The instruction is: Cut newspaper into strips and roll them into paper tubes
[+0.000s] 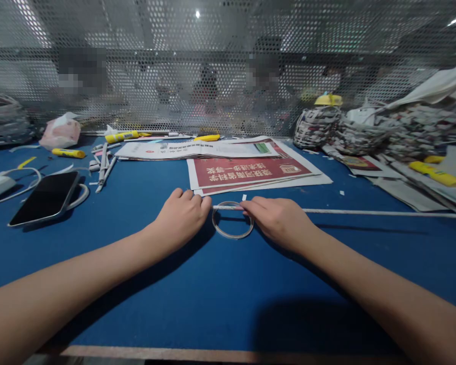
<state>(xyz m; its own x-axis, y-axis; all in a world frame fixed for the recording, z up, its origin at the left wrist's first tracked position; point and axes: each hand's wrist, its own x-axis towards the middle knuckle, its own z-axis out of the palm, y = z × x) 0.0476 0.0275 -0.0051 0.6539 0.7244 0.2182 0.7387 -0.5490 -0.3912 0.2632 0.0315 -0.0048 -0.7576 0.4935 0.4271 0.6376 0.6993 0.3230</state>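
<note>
A long thin rolled paper strip lies across the blue table, and its left end curls into a small loop between my hands. My left hand is closed in a loose fist, its knuckles against the loop's left side where the strip's end meets it. My right hand pinches the strip at the top right of the loop, fingers pressed together on it.
Newspapers lie just beyond my hands. A phone and cables sit at the left, with yellow glue sticks and paper rolls behind. Woven paper baskets and paper piles fill the right. A perforated metal screen closes the back.
</note>
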